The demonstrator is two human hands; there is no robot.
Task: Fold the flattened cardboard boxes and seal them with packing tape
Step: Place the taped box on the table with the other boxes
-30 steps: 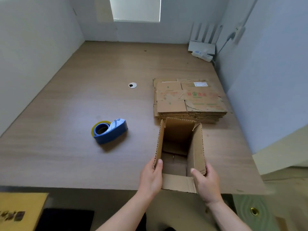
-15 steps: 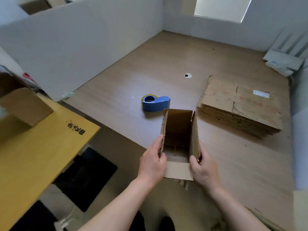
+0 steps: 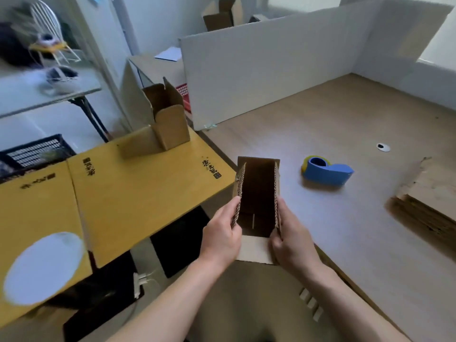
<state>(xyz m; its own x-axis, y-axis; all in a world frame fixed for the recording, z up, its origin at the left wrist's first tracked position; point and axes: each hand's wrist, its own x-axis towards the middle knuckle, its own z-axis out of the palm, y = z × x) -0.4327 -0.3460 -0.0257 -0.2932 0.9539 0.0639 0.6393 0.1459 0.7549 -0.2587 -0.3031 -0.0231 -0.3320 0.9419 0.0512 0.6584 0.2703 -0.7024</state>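
Note:
A small brown cardboard box [image 3: 256,248] with its top open is held in the air past the near left edge of the wooden table [image 3: 333,134]. My left hand [image 3: 222,236] grips its left wall and my right hand [image 3: 291,241] grips its right wall. The top flaps stand up, and the inside is dark. A blue tape dispenser [image 3: 325,172] with a yellow roll lies on the table to the right of the box. The stack of flattened cardboard boxes [image 3: 429,208] lies at the right edge of the view.
Large yellow cartons [image 3: 128,201] stand to the left, with an open folded box [image 3: 162,122] on top of them. A white partition [image 3: 271,67] borders the table's far left side. A black crate [image 3: 32,150] and a shelf sit at the far left.
The view has swung to the left. Both hands have carried the box off the table's edge toward the yellow cartons. The tape dispenser and the flat stack now lie to the right.

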